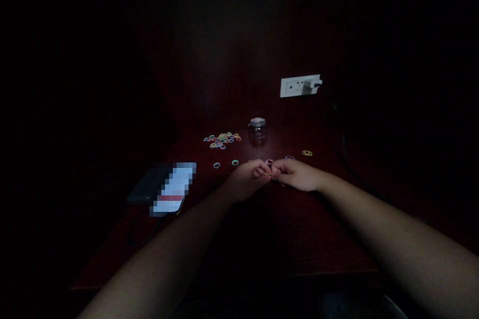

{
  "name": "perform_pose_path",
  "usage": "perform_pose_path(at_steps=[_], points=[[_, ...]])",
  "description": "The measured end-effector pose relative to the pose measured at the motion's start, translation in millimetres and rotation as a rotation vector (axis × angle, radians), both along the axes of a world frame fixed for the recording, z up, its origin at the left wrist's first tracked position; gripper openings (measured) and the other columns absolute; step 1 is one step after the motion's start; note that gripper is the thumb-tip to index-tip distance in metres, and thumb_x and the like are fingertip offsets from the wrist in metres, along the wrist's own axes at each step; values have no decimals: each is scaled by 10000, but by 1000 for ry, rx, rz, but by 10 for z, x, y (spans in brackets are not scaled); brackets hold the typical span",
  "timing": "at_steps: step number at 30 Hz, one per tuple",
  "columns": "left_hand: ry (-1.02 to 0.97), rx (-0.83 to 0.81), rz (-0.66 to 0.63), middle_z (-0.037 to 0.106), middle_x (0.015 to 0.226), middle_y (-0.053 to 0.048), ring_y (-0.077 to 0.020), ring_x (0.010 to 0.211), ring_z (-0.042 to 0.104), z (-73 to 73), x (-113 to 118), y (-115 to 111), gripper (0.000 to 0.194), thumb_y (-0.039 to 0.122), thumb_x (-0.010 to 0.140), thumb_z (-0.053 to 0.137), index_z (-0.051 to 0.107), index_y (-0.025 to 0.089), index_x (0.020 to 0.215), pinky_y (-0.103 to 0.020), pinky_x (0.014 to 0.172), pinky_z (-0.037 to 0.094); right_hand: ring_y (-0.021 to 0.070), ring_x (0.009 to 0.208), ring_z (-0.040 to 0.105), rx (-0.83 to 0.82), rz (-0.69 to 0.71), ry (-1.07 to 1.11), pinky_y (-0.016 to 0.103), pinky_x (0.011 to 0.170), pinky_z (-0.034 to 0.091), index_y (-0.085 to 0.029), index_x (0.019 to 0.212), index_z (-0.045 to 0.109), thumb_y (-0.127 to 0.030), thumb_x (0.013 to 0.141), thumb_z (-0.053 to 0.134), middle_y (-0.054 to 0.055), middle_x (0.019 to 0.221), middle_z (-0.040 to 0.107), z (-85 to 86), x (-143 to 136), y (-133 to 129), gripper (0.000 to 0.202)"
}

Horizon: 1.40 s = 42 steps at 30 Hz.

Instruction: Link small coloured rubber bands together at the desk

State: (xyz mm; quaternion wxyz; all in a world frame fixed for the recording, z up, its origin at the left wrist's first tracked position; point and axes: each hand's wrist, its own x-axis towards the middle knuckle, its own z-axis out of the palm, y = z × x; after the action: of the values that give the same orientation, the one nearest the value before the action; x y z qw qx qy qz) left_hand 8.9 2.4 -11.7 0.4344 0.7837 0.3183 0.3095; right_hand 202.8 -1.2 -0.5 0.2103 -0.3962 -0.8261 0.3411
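Observation:
Near the middle of the dark red table (284, 239), my left hand (249, 178) and my right hand (297, 174) meet fingertip to fingertip. Both are closed on a small yellowish band (268, 174) stretched between them. Just beyond the hands lies a row of small rings: a blue one (216, 165), a green one (235, 162), a pink one (269, 162) and a purple one (290, 158), the last two partly hidden by my fingers. Yellow bands (307, 153) lie at the row's right end. A pile of colourful bands (223, 140) sits farther back on the left.
A clear lidded jar (258, 128) stands at the back of the table. On the left lie a dark flat object (144, 187) and a bright, pixelated device (174, 189) with a cable. A wall socket (295, 86) holds a plug, its dark cord running down the right.

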Motion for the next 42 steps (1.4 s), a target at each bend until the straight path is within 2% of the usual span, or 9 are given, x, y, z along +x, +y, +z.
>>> perform_pose_path(at_steps=[4, 10, 16, 23, 30, 37, 42], points=[[-30, -22, 22, 587, 748, -7, -81, 639, 513, 2, 18, 16, 145, 256, 778, 567, 581, 135, 858, -203, 594, 401, 79, 505, 379, -26, -4, 11, 216, 497, 299, -177, 672, 435, -337, 840, 464, -31, 570, 474, 4, -14, -13, 234], [-68, -65, 101, 635, 751, -28, -97, 655, 564, -1, 44, 44, 157, 250, 760, 591, 602, 127, 857, -210, 606, 431, 84, 575, 393, -12, 2, 159, 210, 520, 326, -179, 764, 437, -335, 757, 597, -40, 649, 441, -14, -42, -34, 224], [-47, -80, 138, 654, 726, -37, -100, 641, 582, 23, 59, 36, 145, 238, 766, 575, 622, 117, 832, -214, 610, 452, 83, 553, 412, 52, -32, 147, 207, 496, 328, -166, 783, 480, -398, 829, 526, -26, 639, 466, -31, -26, -30, 241], [-46, -50, 132, 670, 762, -51, -104, 651, 594, -12, 45, 60, 186, 278, 788, 554, 628, 116, 841, -226, 622, 474, 91, 530, 483, -53, -20, 93, 210, 494, 391, -164, 826, 515, -377, 875, 442, -2, 654, 553, -13, -4, -26, 230], [-22, -35, 132, 672, 769, -48, -110, 657, 594, 1, 22, 68, 196, 295, 788, 549, 636, 126, 839, -232, 623, 474, 92, 521, 481, -38, -20, 33, 212, 498, 391, -167, 761, 514, -373, 879, 422, -1, 637, 554, 25, -11, -39, 255], [-23, -100, 182, 665, 722, -41, -110, 640, 603, 20, 52, 67, 154, 244, 776, 545, 625, 117, 812, -230, 611, 480, 88, 578, 457, 63, -13, 120, 208, 518, 375, -156, 834, 527, -366, 815, 552, -6, 684, 521, -52, -1, -17, 211], [-38, -101, 174, 670, 737, -42, -104, 643, 603, 8, 51, 72, 160, 254, 780, 547, 621, 116, 816, -226, 612, 481, 72, 500, 468, -26, -37, 126, 192, 454, 377, -159, 872, 515, -405, 854, 483, -13, 666, 521, -33, -10, -45, 249]])
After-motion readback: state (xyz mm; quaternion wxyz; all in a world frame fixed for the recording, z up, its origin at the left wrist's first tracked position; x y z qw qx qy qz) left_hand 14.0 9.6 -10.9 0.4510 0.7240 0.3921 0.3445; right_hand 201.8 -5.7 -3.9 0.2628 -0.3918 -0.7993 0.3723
